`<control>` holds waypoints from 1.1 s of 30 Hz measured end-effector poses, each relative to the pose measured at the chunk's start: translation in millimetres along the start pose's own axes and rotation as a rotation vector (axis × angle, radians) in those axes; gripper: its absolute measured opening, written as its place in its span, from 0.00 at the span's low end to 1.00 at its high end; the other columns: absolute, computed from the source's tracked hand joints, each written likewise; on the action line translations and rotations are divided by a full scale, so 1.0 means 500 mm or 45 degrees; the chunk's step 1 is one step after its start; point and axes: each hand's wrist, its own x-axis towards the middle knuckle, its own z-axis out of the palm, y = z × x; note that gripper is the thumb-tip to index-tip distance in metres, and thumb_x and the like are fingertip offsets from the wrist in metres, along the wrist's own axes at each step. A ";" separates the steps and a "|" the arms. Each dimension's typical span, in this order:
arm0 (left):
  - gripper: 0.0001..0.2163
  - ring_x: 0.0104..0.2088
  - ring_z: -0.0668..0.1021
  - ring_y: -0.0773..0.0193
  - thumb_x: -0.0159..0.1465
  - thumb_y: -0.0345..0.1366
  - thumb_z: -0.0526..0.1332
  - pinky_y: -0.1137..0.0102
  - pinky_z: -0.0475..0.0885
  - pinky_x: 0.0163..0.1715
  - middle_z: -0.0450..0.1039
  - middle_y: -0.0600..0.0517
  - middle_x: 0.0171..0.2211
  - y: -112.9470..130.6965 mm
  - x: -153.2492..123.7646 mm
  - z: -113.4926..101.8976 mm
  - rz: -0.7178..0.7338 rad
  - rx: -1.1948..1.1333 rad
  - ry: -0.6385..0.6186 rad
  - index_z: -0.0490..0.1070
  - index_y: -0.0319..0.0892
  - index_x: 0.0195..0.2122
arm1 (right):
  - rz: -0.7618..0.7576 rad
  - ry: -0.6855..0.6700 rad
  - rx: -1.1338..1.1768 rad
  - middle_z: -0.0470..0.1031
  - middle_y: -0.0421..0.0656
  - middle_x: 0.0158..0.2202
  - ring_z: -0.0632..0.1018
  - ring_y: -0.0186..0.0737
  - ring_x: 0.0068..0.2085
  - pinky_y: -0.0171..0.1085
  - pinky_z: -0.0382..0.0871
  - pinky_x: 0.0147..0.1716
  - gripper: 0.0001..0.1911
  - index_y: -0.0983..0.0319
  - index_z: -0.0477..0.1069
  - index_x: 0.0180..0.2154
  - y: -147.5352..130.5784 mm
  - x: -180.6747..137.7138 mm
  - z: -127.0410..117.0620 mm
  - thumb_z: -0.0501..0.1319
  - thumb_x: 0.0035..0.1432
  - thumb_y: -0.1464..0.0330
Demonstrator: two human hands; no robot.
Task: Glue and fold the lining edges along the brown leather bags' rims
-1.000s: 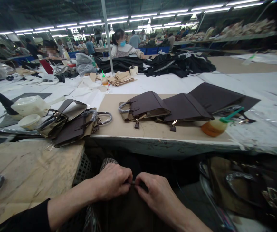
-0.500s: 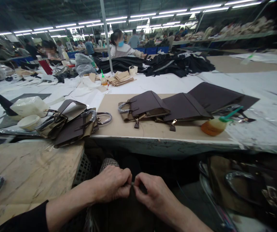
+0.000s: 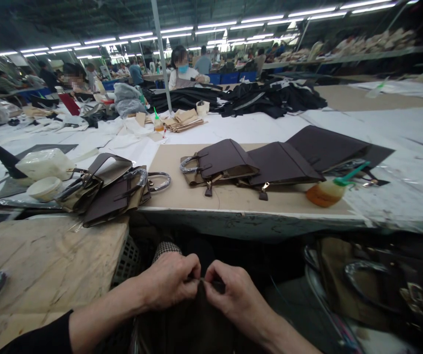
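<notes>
Low in the view, below the table edge, my left hand (image 3: pixel 170 282) and my right hand (image 3: pixel 231 295) meet fingertip to fingertip. Both pinch the top edge of a dark brown bag piece (image 3: pixel 193 324) that rests on my lap. A thin light thread or small metal part shows between the fingertips; I cannot tell which. On the table ahead, two dark brown handbags (image 3: pixel 221 164) lie side by side on a tan board (image 3: pixel 233 196). An orange glue bottle (image 3: pixel 324 191) with a green nozzle lies on its side at the board's right end.
A heap of brown bags with wrapped handles (image 3: pixel 111 187) lies at left, beside a white bowl (image 3: pixel 45 187) and a plastic container (image 3: pixel 45 162). A worn wooden bench (image 3: pixel 45 265) sits at lower left. More bags (image 3: pixel 374 285) sit low right. Other people work at far tables.
My hands have stayed together on the bag edge, shifting only slightly. The view has tilted a little.
</notes>
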 end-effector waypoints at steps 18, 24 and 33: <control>0.07 0.26 0.71 0.66 0.57 0.33 0.61 0.76 0.62 0.27 0.70 0.57 0.22 0.019 -0.003 -0.032 -0.101 -0.254 -0.147 0.80 0.44 0.32 | -0.030 -0.551 -0.002 0.67 0.35 0.22 0.69 0.32 0.26 0.30 0.54 0.24 0.17 0.61 0.76 0.28 -0.030 0.025 -0.054 0.57 0.65 0.59; 0.08 0.32 0.76 0.64 0.62 0.40 0.63 0.75 0.65 0.31 0.77 0.56 0.29 -0.006 -0.025 -0.050 -0.082 -0.221 -0.176 0.81 0.47 0.38 | -0.027 -0.549 -0.042 0.66 0.35 0.19 0.66 0.32 0.24 0.30 0.54 0.23 0.15 0.62 0.75 0.24 -0.025 0.038 -0.050 0.60 0.61 0.64; 0.22 0.29 0.75 0.63 0.53 0.41 0.67 0.74 0.66 0.26 0.75 0.55 0.32 -0.085 -0.136 -0.085 -0.628 -0.719 -0.292 0.73 0.43 0.49 | -0.047 -0.877 0.465 0.78 0.40 0.52 0.78 0.44 0.49 0.36 0.70 0.46 0.26 0.56 0.72 0.57 -0.003 0.047 -0.104 0.54 0.58 0.75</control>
